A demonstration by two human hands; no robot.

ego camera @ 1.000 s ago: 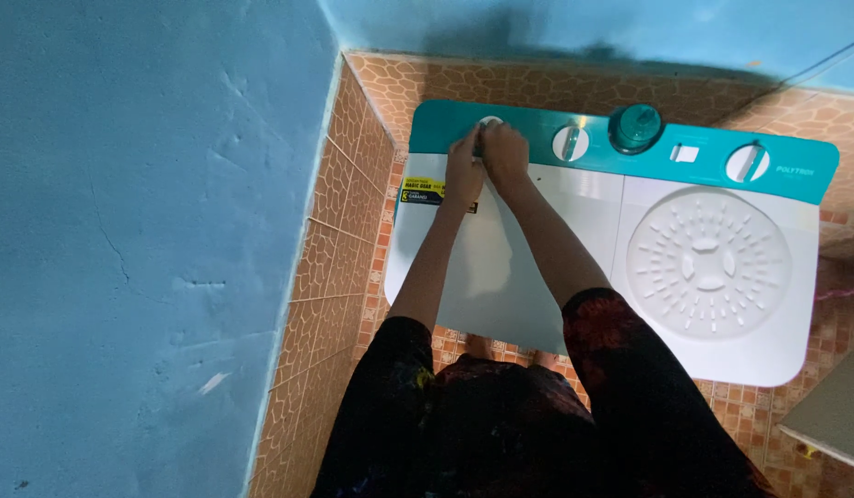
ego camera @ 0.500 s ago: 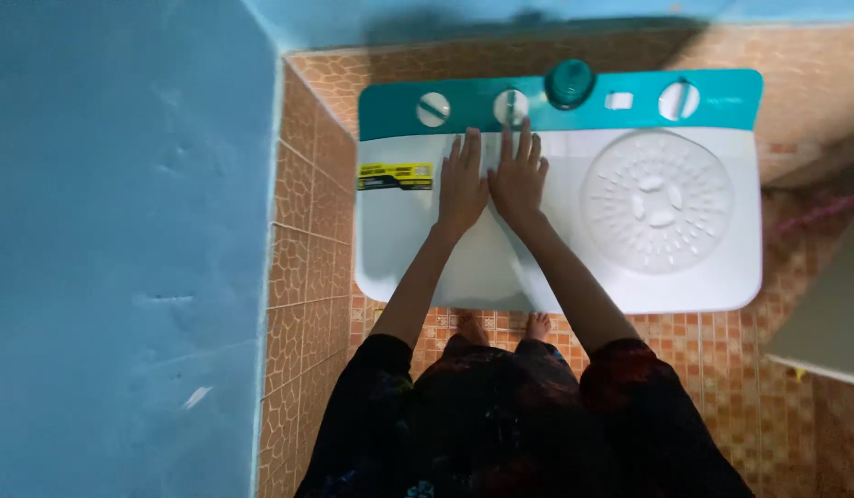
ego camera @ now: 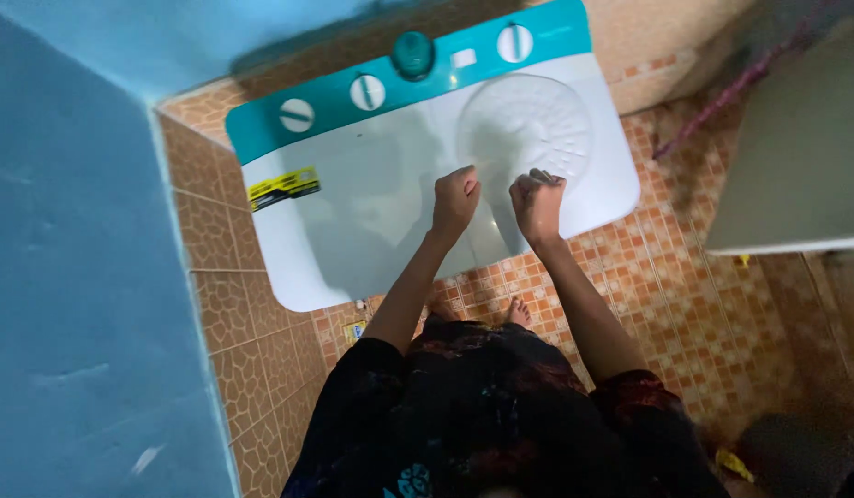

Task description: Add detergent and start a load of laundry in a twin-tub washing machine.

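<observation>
A white twin-tub washing machine (ego camera: 316, 249) with a teal control panel (ego camera: 261, 129) stands against the blue wall. My left hand (ego camera: 454, 198) and my right hand (ego camera: 537, 203) are side by side over its front part, just below the round ribbed lid (ego camera: 524, 124). Both hands have curled fingers, and I see nothing in them. The panel carries three white knobs (ego camera: 367, 92) and a teal cap (ego camera: 413, 53). A yellow and black sticker (ego camera: 284, 187) lies on the flat left lid.
A blue wall (ego camera: 67, 304) closes the left side, with brown tiles along its base. The floor (ego camera: 667, 286) is orange tile. A pale grey panel (ego camera: 796, 138) stands at the right, with a purple cord (ego camera: 722, 92) beside it. My bare foot (ego camera: 519, 311) is by the machine.
My hands left the leftmost knob, lay flat on the left lid, then drew back toward the front edge and curled into fists. The view has tilted and swung left.
</observation>
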